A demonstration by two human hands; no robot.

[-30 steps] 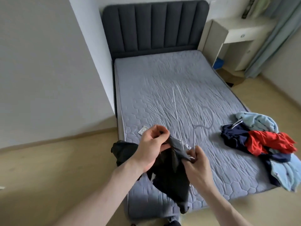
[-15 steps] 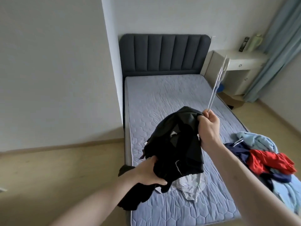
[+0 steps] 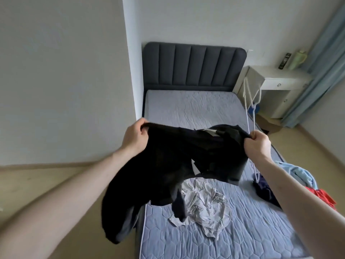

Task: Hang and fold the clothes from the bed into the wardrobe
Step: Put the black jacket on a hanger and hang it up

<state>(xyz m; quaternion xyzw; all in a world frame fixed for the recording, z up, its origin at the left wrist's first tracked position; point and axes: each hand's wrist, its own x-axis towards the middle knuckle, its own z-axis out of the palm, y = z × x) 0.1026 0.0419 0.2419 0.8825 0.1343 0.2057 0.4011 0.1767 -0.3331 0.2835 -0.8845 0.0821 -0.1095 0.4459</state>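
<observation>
I hold a black garment (image 3: 168, 165) spread in the air above the foot of the bed (image 3: 196, 109). My left hand (image 3: 135, 137) grips its left top edge. My right hand (image 3: 258, 144) grips its right top edge together with a thin white wire hanger (image 3: 250, 101), which sticks up past my fist and hangs down below it. A crumpled white garment (image 3: 207, 206) lies on the mattress under the black one. A pile of clothes, light blue (image 3: 302, 174), dark blue (image 3: 265, 189) and red (image 3: 324, 197), lies at the bed's right edge, partly behind my right arm.
A grey wall (image 3: 65, 81) stands close on the left, with bare wooden floor (image 3: 46, 180) below it. The dark padded headboard (image 3: 194, 66) closes the far end. A white bedside desk (image 3: 278, 81) and a blue curtain (image 3: 321, 62) are at the right.
My left hand rose from the garment's lower part to its top edge, and both hands pulled apart, spreading the black garment wide. The hanger stayed in my right hand.
</observation>
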